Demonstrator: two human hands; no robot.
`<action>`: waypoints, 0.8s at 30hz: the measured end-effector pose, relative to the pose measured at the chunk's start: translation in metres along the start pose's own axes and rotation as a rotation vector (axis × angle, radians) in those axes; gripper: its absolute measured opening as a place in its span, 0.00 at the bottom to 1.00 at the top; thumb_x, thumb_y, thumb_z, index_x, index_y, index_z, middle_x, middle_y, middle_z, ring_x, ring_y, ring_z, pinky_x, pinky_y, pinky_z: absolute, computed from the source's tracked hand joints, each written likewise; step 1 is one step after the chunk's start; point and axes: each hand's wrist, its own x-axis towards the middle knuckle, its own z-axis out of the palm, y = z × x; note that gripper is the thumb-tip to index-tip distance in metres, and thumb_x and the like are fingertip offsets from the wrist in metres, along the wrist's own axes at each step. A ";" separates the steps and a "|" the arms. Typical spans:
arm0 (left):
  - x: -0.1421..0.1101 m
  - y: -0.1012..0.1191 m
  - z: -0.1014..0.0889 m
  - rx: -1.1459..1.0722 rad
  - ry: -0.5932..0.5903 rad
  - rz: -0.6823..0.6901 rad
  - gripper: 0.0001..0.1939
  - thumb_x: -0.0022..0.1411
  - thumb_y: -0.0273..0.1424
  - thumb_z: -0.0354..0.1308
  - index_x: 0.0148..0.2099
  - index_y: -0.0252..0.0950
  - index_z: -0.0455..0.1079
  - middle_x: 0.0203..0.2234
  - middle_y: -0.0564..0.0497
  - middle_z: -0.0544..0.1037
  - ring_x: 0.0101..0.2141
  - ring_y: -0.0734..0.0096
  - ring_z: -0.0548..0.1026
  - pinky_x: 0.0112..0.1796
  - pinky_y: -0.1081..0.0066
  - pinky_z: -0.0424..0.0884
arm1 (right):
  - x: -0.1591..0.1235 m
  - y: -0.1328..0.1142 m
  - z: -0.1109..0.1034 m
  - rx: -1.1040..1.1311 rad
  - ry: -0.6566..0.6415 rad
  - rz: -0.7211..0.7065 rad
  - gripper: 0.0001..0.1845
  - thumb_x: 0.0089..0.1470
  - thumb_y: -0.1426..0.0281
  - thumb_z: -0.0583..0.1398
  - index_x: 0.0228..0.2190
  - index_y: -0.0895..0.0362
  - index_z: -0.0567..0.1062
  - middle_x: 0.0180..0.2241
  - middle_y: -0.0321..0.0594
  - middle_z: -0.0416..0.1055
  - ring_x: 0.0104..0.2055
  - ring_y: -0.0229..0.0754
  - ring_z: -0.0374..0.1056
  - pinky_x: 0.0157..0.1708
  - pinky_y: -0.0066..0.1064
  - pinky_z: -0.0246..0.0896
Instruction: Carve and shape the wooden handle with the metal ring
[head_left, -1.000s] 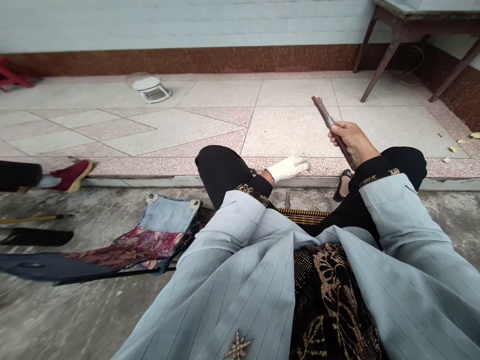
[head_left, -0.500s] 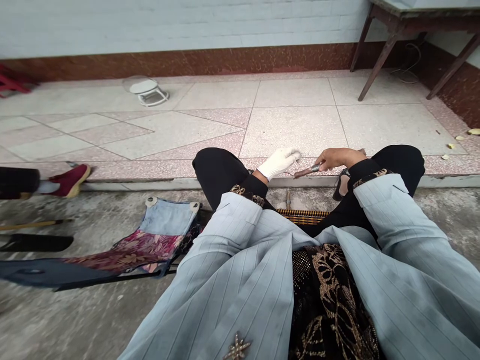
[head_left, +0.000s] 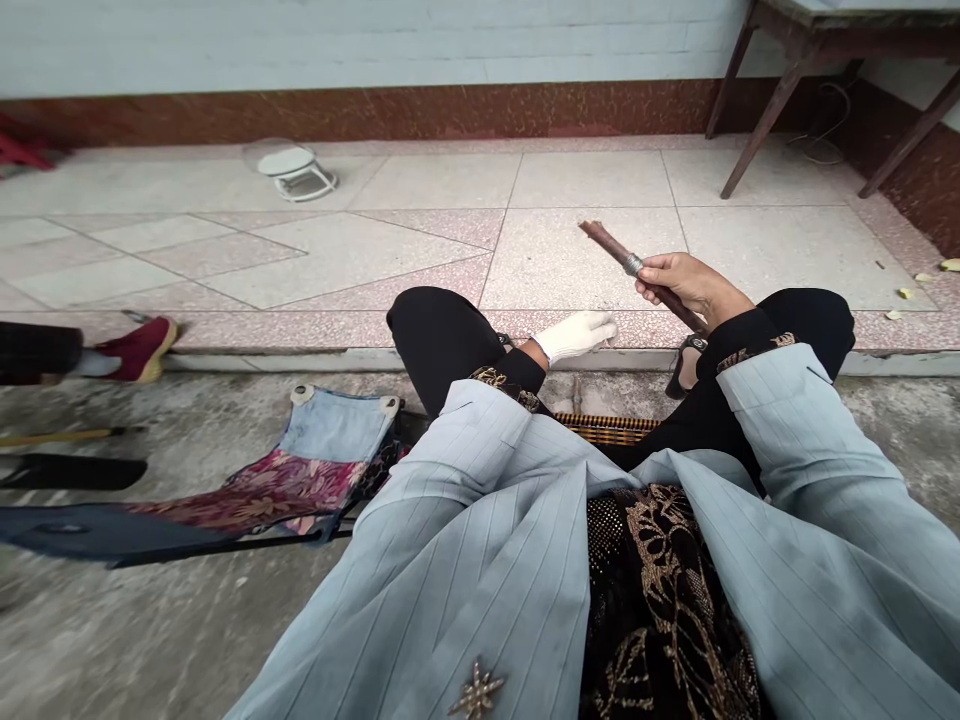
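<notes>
My right hand is closed around a reddish-brown stick, thumb on top. The stick slants up and to the left over the tiled step, and its far end looks rough and broken. Silvery wire is wound round it just beyond my fingertips. My left hand wears a white knitted glove. It hovers near the step's edge, below and apart from the stick, with its fingers loosely stretched to the right. Nothing shows in that hand, though its underside is hidden. A short stick-like piece shows below the glove.
A black-and-yellow woven seat edge lies between my legs. To the left are a folding chair with patterned cloth and another person's red shoe. A small white stool-like object and a wooden table stand near the wall.
My right hand has lifted the stick and swung its far end up and away from me. The gloved left hand has dropped slightly and moved right, now apart from the stick.
</notes>
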 end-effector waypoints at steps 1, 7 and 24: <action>0.000 0.000 0.002 0.021 -0.018 0.019 0.19 0.69 0.36 0.44 0.36 0.33 0.72 0.26 0.52 0.72 0.28 0.74 0.68 0.34 0.74 0.62 | 0.003 0.002 -0.002 -0.048 0.060 0.002 0.05 0.61 0.70 0.60 0.34 0.60 0.73 0.28 0.40 0.69 0.26 0.33 0.62 0.27 0.27 0.60; -0.002 0.006 0.002 0.146 -0.069 0.064 0.17 0.68 0.35 0.45 0.37 0.34 0.74 0.29 0.51 0.75 0.32 0.71 0.71 0.36 0.73 0.62 | 0.017 0.016 -0.008 -0.874 0.246 0.102 0.13 0.58 0.70 0.61 0.44 0.62 0.79 0.34 0.49 0.74 0.33 0.43 0.68 0.33 0.34 0.60; -0.008 0.005 -0.019 -0.044 0.195 -0.056 0.18 0.70 0.36 0.45 0.36 0.32 0.72 0.23 0.51 0.70 0.25 0.74 0.66 0.30 0.73 0.61 | -0.012 -0.003 -0.014 -0.272 -0.514 -0.065 0.13 0.53 0.62 0.66 0.37 0.58 0.80 0.27 0.34 0.70 0.28 0.34 0.60 0.31 0.28 0.56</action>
